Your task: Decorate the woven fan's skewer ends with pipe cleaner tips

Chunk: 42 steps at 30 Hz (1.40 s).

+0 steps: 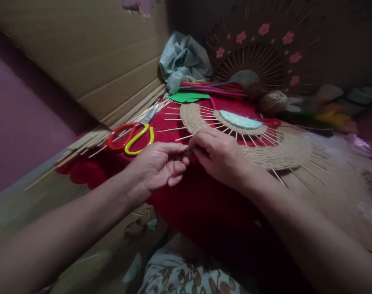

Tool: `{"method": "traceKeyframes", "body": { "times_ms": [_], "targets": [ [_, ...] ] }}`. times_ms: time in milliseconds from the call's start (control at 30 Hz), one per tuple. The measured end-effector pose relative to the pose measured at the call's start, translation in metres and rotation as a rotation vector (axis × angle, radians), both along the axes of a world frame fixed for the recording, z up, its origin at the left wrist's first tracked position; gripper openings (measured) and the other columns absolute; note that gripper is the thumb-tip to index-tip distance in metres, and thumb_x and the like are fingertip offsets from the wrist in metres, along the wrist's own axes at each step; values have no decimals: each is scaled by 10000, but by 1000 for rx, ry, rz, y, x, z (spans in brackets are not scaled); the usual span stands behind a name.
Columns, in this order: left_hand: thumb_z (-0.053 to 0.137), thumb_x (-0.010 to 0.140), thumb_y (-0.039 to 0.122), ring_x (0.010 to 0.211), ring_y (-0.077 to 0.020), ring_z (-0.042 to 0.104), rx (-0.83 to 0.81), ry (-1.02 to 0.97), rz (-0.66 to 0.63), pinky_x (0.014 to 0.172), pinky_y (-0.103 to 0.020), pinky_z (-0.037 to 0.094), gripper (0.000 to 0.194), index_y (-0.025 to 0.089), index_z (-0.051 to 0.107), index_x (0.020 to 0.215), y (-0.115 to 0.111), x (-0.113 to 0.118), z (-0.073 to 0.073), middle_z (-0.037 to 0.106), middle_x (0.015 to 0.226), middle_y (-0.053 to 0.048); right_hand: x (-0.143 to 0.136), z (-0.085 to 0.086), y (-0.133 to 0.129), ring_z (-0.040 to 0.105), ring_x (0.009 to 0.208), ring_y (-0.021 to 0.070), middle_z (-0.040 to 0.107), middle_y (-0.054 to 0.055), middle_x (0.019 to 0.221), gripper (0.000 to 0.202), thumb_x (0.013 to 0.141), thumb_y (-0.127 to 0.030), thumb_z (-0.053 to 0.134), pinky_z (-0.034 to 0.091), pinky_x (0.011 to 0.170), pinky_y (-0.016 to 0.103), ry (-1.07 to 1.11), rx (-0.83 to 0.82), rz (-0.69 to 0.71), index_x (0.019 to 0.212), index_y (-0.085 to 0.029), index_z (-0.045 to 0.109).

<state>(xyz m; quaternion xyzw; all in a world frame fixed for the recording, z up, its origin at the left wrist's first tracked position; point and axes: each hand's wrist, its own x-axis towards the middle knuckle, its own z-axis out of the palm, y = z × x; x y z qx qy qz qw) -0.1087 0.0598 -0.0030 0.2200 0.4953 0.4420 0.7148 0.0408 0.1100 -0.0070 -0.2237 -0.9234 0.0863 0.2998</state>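
Twine-woven stick fan (274, 154), just beyond the fingers (204, 141), partly hidden by the right hand (225, 153). Loose sticks (83, 143), left of the fingers. Crumpled cloth (186, 57), well beyond. Scissors (138, 139), near the left hand (158, 165). Twine ball (274, 101), beyond, right. Tiny teal piece (187, 149), pinched between both hands' fingertips (182, 147).
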Motion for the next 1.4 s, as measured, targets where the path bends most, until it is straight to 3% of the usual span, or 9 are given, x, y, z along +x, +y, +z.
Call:
{"method": "traceKeyframes", "body": {
  "times_ms": [167, 333, 433, 567, 700, 1000, 1067, 1267, 1400],
  "targets": [
    [440, 882, 304, 374, -119, 535, 192, 343, -126, 297, -206, 392, 187, 146, 527, 836, -16, -4, -4, 603, 571, -26, 1, -1, 1, 549, 770, 154, 630, 81, 808, 191, 852, -130, 426, 429, 708, 291, 12, 1, -2, 772, -133, 600],
    [520, 850, 273, 555, -118, 614, 660, 1170, 70, 514, -207, 469, 267, 181, 443, 1089, -35, -1, -15, 620, 673, 11, 1, -2, 0, 549, 788, 157, 631, 82, 820, 163, 841, -97, 450, 427, 720, 289, -12, -1, 1, 804, -121, 607],
    [466, 868, 220, 674, -140, 636, 907, 1571, 40, 596, -236, 466, 281, 139, 480, 1137, -32, -3, -24, 651, 808, -50, 1, -2, 0, 552, 791, 161, 631, 89, 819, 165, 845, -97, 452, 431, 729, 295, -6, 0, 3, 799, -112, 609],
    [417, 892, 181, 668, -170, 641, 1079, 1790, 12, 599, -272, 458, 236, 86, 550, 1062, -22, -5, -31, 663, 814, -91, 1, -2, -1, 551, 786, 161, 627, 87, 816, 170, 828, -76, 443, 431, 722, 292, -8, 8, 3, 793, -116, 605],
    [444, 897, 175, 640, -154, 647, 1189, 1810, 100, 570, -246, 456, 170, 107, 581, 969, -16, -6, -35, 670, 756, -57, 1, -3, 0, 547, 781, 158, 624, 76, 811, 169, 818, -83, 435, 428, 717, 286, -4, 9, 11, 784, -133, 594],
    [449, 876, 170, 567, -122, 615, 1255, 1770, 93, 525, -224, 450, 168, 131, 612, 889, -11, -9, -39, 668, 681, -27, 0, -4, 0, 546, 776, 159, 623, 77, 806, 176, 818, -97, 430, 434, 710, 288, -18, 9, 5, 775, -134, 597],
    [489, 838, 162, 515, -99, 582, 1140, 1625, 84, 491, -202, 431, 120, 149, 609, 839, -11, -8, -35, 648, 633, 0, 0, -4, 0, 547, 780, 160, 626, 80, 813, 180, 822, -100, 426, 434, 711, 288, -22, 4, 6, 775, -135, 596],
    [530, 768, 131, 340, -77, 500, 532, 863, -85, 338, -153, 392, 54, 175, 555, 748, -9, -5, -17, 531, 442, 69, -1, -4, -1, 558, 772, 168, 631, 82, 811, 173, 810, -98, 442, 439, 706, 289, -62, -12, -9, 787, -122, 612],
    [527, 780, 134, 317, -77, 494, 416, 728, -121, 318, -133, 368, 75, 171, 557, 722, -9, -5, -8, 536, 390, 55, -2, -4, -1, 560, 777, 170, 636, 82, 818, 171, 815, -109, 448, 438, 707, 289, -82, -18, -20, 786, -124, 617]
  ]
}}
